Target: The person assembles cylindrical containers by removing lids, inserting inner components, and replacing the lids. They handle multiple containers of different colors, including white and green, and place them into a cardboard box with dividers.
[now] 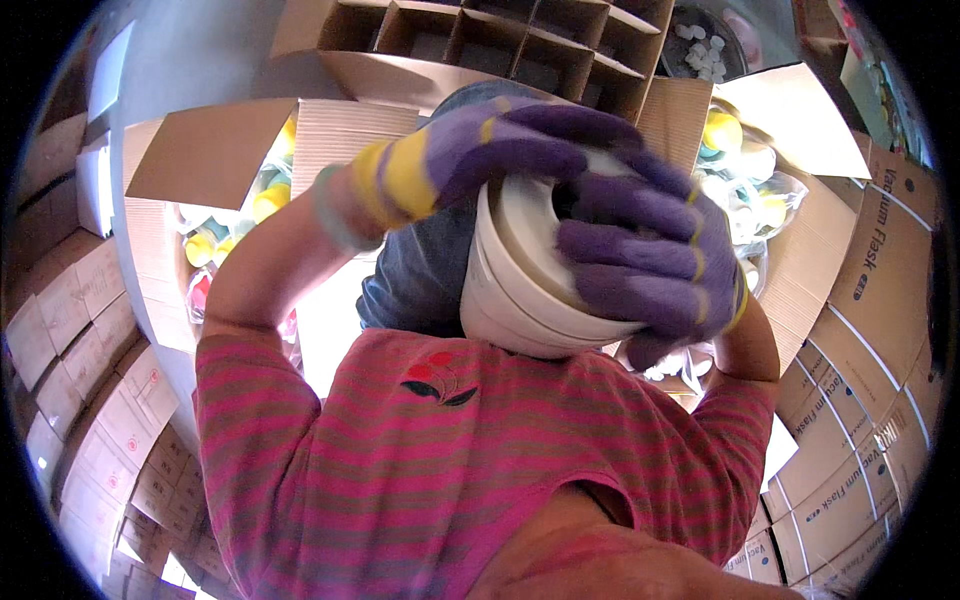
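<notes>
A white rounded vessel (530, 318) with stepped rims is held in front of a seated person's chest, over a denim-clad leg (420, 265). It is gripped by two hands in purple gloves with yellow bands. The left hand (505, 145) is curled over the far rim; the right hand (665, 250) is wrapped on the right side, its fingers laid across the dark opening. Both appear clamped on the vessel, though the fingertips are partly hidden and blurred.

For steady handling, it would seem best for the body to be braced against the lap, pressure to be spread evenly round the rim, and the fingers to be kept from catching in the opening.

Ahead, a cardboard box with dividers (420, 75) is seen, its visible cells dark. The person is flanked by an open left carton (215, 155) and an open right carton (795, 115), both filled with yellow-and-white items partly wrapped in clear plastic. Small white pieces (706, 55) are gathered in a dark basin at upper right. Both sides are lined with stacked boxes (890, 260). Sideways elbow room looks likely to be limited by the raised flaps.
</notes>
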### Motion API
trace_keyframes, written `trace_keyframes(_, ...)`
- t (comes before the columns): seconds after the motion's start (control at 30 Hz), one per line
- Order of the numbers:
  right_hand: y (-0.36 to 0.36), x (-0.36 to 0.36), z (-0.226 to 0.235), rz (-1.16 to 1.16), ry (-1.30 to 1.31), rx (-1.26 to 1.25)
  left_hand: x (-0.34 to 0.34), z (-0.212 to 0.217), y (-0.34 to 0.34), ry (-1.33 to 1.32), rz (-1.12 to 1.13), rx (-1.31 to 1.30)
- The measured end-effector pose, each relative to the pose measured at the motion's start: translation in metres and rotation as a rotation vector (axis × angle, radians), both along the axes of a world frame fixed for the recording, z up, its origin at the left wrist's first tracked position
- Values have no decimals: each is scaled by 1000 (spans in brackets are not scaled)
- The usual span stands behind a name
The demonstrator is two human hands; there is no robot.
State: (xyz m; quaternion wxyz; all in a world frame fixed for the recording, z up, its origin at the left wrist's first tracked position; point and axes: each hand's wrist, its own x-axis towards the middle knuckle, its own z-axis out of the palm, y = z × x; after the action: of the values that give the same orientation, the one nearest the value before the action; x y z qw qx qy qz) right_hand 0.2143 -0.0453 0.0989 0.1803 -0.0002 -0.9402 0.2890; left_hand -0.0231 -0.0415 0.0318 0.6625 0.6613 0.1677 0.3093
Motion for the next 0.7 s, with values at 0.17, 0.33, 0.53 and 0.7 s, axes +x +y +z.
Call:
trace_keyframes(0.17, 5, 39, -51, -200, 308, 7, -21, 39, -47, 40, 249, -254)
trace_keyframes(0.33, -4, 13, 10, -203, 94, 224, -8, 0, 2, -205, 94, -307)
trace_keyframes(0.53, -30, -21, 11, -268, 61, -54, 22, -22, 35, -126, -139, 34)
trace_keyframes(0.7, -6, 66, -61, -433, 144, 28, -19, 43, -41, 126, 299, -292)
